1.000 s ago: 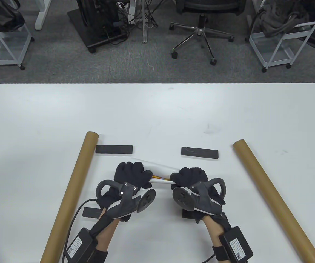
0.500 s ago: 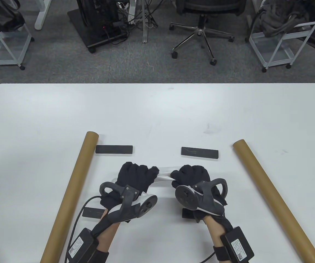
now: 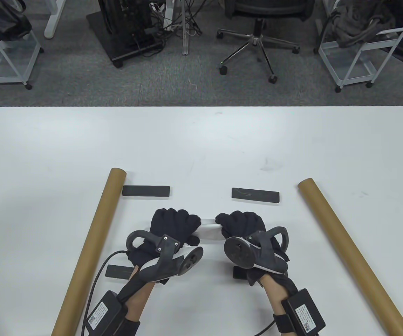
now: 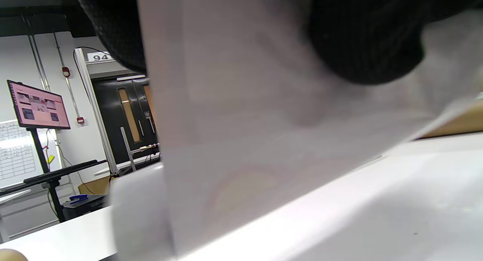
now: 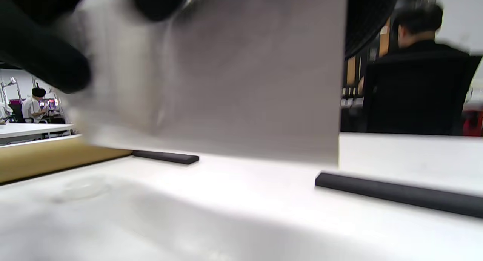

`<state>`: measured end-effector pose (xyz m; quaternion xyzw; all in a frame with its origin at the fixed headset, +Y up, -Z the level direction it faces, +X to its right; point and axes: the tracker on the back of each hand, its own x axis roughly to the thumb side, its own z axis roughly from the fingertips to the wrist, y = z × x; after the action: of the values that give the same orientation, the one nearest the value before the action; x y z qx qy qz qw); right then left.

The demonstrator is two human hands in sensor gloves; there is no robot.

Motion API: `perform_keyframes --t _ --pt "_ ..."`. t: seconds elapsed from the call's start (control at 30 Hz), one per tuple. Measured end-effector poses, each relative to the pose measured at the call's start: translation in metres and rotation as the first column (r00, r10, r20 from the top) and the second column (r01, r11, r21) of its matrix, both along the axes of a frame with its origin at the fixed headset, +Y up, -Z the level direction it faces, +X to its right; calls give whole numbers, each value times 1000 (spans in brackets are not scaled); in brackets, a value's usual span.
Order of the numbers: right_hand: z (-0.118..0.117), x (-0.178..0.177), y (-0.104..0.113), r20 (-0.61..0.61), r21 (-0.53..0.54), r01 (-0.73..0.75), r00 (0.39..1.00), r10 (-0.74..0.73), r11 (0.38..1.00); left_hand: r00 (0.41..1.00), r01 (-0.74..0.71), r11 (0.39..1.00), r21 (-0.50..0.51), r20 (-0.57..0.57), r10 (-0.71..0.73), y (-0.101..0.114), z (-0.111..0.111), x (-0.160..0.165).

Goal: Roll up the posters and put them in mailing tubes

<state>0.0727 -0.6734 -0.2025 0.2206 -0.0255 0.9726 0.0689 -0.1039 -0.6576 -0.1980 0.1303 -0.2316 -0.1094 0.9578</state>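
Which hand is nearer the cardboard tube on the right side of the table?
Right. The right hand lies left of that tube, apart from it; the left hand is farther left.

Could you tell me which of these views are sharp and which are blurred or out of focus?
Table view: sharp and evenly lit, both hands, left hand and right hand, crisp. Left wrist view: the rolled poster fills the frame, soft and out of focus. Right wrist view: poster and fingers smeared, the black bars fairly clear.
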Motion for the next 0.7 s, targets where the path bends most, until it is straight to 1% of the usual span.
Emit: perform_keyframes --t 0.07,0.13,0.17,0.23,0.37,0.43,0.53,0.7 --pt "0 -3 0 15 37 -34 999 34 999 1000 -9 1000 -9 -6 9 0 -1 0" --pt "1 -8 2 30 129 -85 996 82 988 1000 -9 1000 -25 -4 9 0 -1 -1" --pt "2 -9 2 32 138 -87 996 83 987 1000 -13 999 -40 -10 12 0 -1 -1" --pt "3 -11 3 26 138 -81 997 78 987 1000 4 999 -36 -8 -5 -1 -1 -1" --pt "7 -16 3 68 159 -160 986 151 974 1000 29 998 -49 -8 -30 -2 0 0" --pt "7 -16 1 65 153 -161 986 153 975 999 53 998 -32 -5 -53 -4 1 1" --pt "5 -14 -1 70 147 -151 987 142 977 997 65 997 -39 -30 -66 -5 1 3" --pt "3 -9 0 64 124 -116 992 109 985 1000 2 998 -70 -21 -4 -3 2 3"
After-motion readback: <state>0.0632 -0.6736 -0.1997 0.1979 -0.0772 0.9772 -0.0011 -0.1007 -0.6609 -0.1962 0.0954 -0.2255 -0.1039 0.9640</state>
